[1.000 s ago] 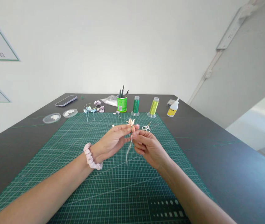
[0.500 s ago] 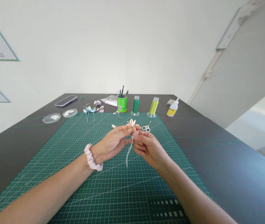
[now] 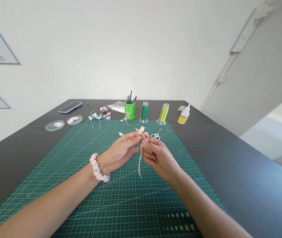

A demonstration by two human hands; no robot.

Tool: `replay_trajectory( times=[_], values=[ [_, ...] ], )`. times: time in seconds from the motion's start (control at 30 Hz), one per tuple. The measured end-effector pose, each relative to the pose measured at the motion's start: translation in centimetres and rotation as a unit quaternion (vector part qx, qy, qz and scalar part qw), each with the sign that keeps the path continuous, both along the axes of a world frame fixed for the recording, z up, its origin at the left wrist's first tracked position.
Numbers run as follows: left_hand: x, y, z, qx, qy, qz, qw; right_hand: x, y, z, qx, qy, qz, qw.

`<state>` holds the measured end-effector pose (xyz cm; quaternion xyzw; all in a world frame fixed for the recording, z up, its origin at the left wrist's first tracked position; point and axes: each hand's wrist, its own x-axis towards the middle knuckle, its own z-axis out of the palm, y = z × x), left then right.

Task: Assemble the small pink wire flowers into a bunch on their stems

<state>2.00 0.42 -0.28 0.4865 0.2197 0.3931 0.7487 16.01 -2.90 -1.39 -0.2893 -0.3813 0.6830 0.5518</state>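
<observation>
A small pale pink craft flower (image 3: 140, 130) stands upright above my fingertips, its green-wrapped stem ending in a loose whitish tail (image 3: 140, 167) that hangs below. My left hand (image 3: 121, 150), with a pink scrunchie (image 3: 98, 168) at the wrist, pinches the stem just beneath the petals. Close against it on the right, my right hand (image 3: 159, 157) has thumb and fingers closed on the stem a little lower. Whether a thread runs between its fingertips is too small to make out. Beyond the right fingers, white-handled scissors (image 3: 155, 135) lie on the green cutting mat (image 3: 116, 201).
Behind the mat stand a green can of tools (image 3: 130, 110), a dark green thread spool (image 3: 144, 113), a yellow-green spool (image 3: 163, 114) and a glue bottle (image 3: 183, 115). Further left are blue flowers (image 3: 95, 116), clear dishes (image 3: 55, 125) of white pieces and a phone (image 3: 70, 107).
The flower has turned slightly between my fingers, and the hanging tail has swung a little to the right. Both hands keep nearly the same place and grip.
</observation>
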Motion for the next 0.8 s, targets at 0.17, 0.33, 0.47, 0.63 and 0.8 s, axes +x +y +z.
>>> replay_trajectory(
  times=[0.17,0.33,0.47,0.63,0.8],
  values=[
    [0.1,-0.1,0.2,0.035,0.061,0.039,0.997,-0.3,0.0,0.2,0.036,-0.103,-0.100,0.989],
    [0.4,-0.3,0.8,0.094,0.120,0.163,0.975,-0.6,0.1,0.3,0.073,-0.223,-0.186,0.954],
    [0.5,-0.4,1.1,0.094,0.138,0.173,0.971,-0.7,0.0,0.3,0.093,-0.259,-0.203,0.940],
    [0.4,-0.3,0.9,0.098,0.131,0.171,0.972,-0.8,-0.1,0.2,0.104,-0.272,-0.207,0.934],
    [0.2,-0.1,0.6,0.097,0.118,0.164,0.974,-0.6,-0.1,0.1,0.099,-0.257,-0.187,0.943]
  ],
)
